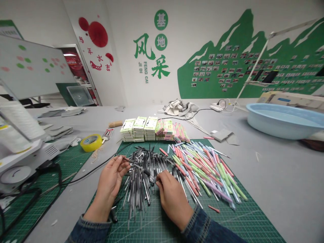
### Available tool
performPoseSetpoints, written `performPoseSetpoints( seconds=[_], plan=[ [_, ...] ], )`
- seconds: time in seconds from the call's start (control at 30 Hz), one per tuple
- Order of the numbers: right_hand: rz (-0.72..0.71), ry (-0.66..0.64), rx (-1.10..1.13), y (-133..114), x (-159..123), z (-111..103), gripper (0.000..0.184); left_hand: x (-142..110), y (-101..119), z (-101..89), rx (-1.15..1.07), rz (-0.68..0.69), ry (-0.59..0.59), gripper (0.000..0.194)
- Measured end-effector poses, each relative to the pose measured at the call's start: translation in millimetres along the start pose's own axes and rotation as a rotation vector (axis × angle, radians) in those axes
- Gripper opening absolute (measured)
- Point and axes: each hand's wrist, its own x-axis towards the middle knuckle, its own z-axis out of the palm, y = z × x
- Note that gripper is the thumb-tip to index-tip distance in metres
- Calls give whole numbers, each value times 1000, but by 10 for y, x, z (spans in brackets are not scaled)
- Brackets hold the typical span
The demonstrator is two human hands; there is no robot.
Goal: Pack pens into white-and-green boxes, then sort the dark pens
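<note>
Left fingers [123,165] pinch a black pen [137,166]; my right fingers [162,176] curl, grip hidden; stacked boxes [139,123] conceal their contents.

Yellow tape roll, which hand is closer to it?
Left: the left hand is right of the tape roll, nearer the camera; the right hand is farther right.

Blue basin [275,127] and crumpled cloth [174,108] rest toward the far edge of the desk [275,182]; yellow tape roll [93,145] lies by the left mat's [76,162] far corner.
</note>
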Motion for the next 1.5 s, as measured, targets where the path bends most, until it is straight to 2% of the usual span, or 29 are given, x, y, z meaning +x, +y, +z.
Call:
performPoseSetpoints(
  seconds=[0.3,0.47,0.7,0.83,1.03,1.23,1.3,1.37,1.43,1.5],
  plan=[
    [29,-5,35,-16,-8,-36,16,-44,73,23,89,79,-47,21],
    [43,-8,90,-26,-2,-49,16,-69,105,31,132,118,-74,22],
    [37,-17,160,-71,-2,-81,15,-200,62,118,383,103,-263,21],
    [64,7,295,-78,8,-70,15,-283,12,187,442,19,-380,26],
    [161,-34,511,-112,24,-84,11,-325,-42,199,450,-52,-437,23],
    [257,-165,1094,-124,41,-16,21,-387,46,262,568,-49,-545,21],
    [311,-220,1246,-111,46,21,24,-333,122,216,626,-42,-549,24],
    [379,-213,1295,-91,52,47,28,-235,214,92,771,21,-495,23],
    [432,-162,1280,-66,57,58,30,-130,304,-93,1024,129,-413,14],
    [456,-116,1257,-40,62,62,29,-62,370,-286,1279,145,-377,6]
  ],
)
